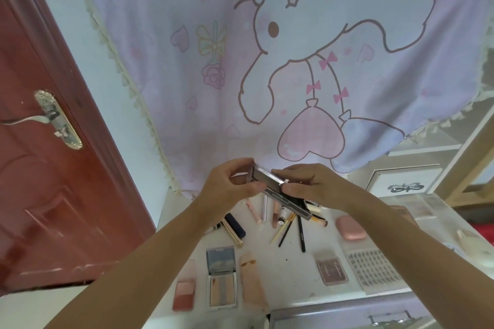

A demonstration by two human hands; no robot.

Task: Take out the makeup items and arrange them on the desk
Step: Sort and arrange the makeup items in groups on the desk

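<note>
- Setting: white desk (288, 270) against a wall hung with a pastel cartoon-rabbit cloth (267, 61); red door (53, 168) with a metal lever handle on the left; a drawer front (347, 318) shows at the desk's near edge.
- Near-left corner: pink blush compact (184, 288), an opened palette (222, 278) with its lid up, and a peach tube (252, 283), side by side and parallel, apparently set as an ordered row.
- Left of centre: a dark blue tube (235, 226) and a gold tube just beside it, lying aslant.
- Left hand (227, 187): raised above the far edge, fingers curled round the left end of a long silver palette (278, 189), steadying it.
- Silver palette: held in the air between both hands, clear of the desk and tilted down to the right; it seems partly hinged open, likely being inspected or closed before placing. Not yet set down.
- Right hand (310, 187): thumb and fingers pinch the palette's middle, taking its weight.
- Centre, towards the far edge: slim pink and white tubes and several brushes (291, 230), loosely fanned, not yet straightened.
- Right half: pink rounded case (350, 228); below it a mauve compact (331, 271) and a clear lash tray (374, 272), side by side.
- Far-right corner: clear boxes, too blurred to identify.
</note>
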